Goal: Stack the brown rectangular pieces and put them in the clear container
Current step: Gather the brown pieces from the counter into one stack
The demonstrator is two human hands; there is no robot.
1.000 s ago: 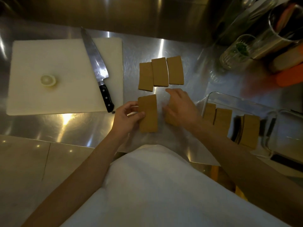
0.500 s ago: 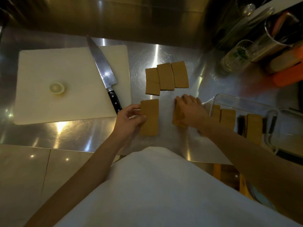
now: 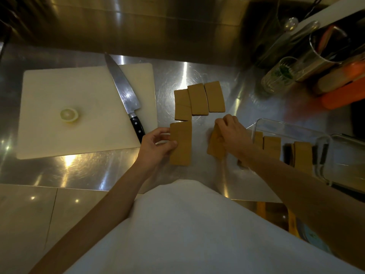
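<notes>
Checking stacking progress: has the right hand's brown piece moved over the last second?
Yes. The brown piece under the right hand has tipped up off the counter and shifted right, nearer the clear container.

Steel counter [image 3: 197, 72]: cutting board [image 3: 79, 107], brown pieces [image 3: 198, 99], container [image 3: 286, 129]

R hand [image 3: 232, 133] now has its brown piece [image 3: 215, 147] tilted up on edge off the bench [image 3: 197, 76]; 1 s ago that piece lay mostly hidden flat under the palm. Fingers curl over its top edge vs. spread flat before. Piece sits a bit nearer the clear container [image 3: 292, 131].
</notes>
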